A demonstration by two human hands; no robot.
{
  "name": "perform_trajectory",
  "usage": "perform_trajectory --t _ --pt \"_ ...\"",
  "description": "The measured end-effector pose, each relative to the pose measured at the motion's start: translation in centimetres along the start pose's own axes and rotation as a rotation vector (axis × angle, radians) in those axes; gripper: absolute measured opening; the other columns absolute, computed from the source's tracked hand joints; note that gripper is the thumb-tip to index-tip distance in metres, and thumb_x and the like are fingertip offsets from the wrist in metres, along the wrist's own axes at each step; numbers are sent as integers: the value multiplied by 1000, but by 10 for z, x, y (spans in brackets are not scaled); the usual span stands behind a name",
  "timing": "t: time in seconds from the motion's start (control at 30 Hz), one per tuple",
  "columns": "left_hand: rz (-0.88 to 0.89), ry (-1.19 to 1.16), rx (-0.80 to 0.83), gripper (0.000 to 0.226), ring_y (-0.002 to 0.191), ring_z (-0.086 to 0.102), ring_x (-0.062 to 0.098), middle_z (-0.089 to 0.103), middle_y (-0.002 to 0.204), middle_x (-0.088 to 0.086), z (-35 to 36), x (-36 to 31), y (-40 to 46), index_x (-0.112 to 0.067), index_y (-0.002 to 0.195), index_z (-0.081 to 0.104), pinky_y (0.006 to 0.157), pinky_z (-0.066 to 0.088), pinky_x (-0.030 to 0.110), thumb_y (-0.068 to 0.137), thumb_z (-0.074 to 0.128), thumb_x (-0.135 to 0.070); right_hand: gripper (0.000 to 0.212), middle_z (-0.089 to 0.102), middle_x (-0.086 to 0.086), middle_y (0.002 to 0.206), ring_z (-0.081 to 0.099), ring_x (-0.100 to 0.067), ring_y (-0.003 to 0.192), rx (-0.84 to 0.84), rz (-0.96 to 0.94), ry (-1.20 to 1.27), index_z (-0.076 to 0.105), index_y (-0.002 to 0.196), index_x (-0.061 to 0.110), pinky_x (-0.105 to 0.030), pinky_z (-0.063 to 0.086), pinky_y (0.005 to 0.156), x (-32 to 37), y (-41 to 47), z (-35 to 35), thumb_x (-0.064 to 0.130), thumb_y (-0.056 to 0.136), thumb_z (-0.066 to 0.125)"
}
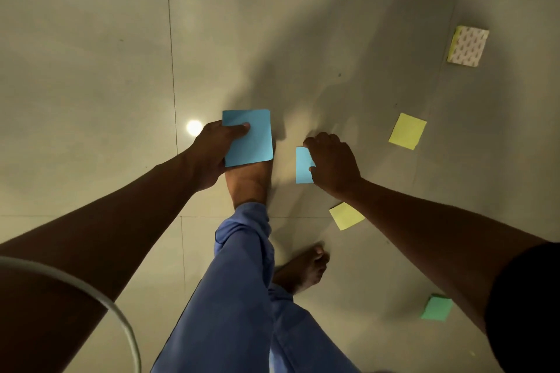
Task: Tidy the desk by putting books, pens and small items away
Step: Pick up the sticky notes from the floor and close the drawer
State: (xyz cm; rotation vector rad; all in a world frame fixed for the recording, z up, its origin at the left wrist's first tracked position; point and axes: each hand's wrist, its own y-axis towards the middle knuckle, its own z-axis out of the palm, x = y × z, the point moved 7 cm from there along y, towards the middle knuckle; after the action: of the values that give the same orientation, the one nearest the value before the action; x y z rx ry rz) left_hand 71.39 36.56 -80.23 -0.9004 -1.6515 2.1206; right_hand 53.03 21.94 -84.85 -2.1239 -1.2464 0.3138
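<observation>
Your left hand (212, 151) grips a blue sticky note (248, 138), thumb pressed on its face, holding it above your forward foot (249, 182). Your right hand (331, 165) is down at the tiled floor (91, 70), fingers curled over the edge of a second blue note (304, 165) that lies just right of that foot; you cannot tell whether it is pinched or only touched. Further right lies a yellow note (407, 131), and a second yellow note (345, 215) lies nearer, partly under your right forearm. A green note (437, 308) lies near right. Far right sits a patterned pad (468, 45) with a yellow edge. Your other foot (303, 269) stands nearer.
</observation>
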Motion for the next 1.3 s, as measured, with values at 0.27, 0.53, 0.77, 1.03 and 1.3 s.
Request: perform_trajectory --t 0.27,0.53,0.77,1.03,1.3 --pt "-23 36 -15 40 115 68 29 68 130 14 -4 26 -8 -14 138 56 87 58 40 100 63 -23 78 58 -11 111 57 -32 98 -47 -58 -199 46 133 16 -43 44 76 22 4 12 19 66 86" --pt "-26 38 8 38 109 69 26 69 130 14 -1 37 -15 -15 136 58 81 58 37 99 64 -24 57 58 -11 110 56 -31 102 -73 -10 -226 57 115 13 -45 43 84 21 6 19 23 66 85" --pt "-16 -10 35 44 121 67 32 68 133 15 3 40 -25 -15 138 58 90 59 42 96 67 -26 31 65 -2 95 61 -28 87 -22 198 295 54 105 19 -33 32 75 -12 -7 4 5 79 64" --pt "-23 -124 25 46 109 70 28 66 136 16 20 38 -50 -12 141 57 75 60 34 98 62 -27 33 65 15 77 64 -15 83 7 313 869 61 73 35 -26 45 74 -52 -47 -44 4 78 71" --pt "17 -110 68 34 90 75 19 75 114 8 67 28 -63 -16 122 70 78 60 32 103 53 -39 18 76 -8 96 74 -20 86 119 261 1560 70 96 16 -34 61 72 -50 -87 -93 -1 90 72"
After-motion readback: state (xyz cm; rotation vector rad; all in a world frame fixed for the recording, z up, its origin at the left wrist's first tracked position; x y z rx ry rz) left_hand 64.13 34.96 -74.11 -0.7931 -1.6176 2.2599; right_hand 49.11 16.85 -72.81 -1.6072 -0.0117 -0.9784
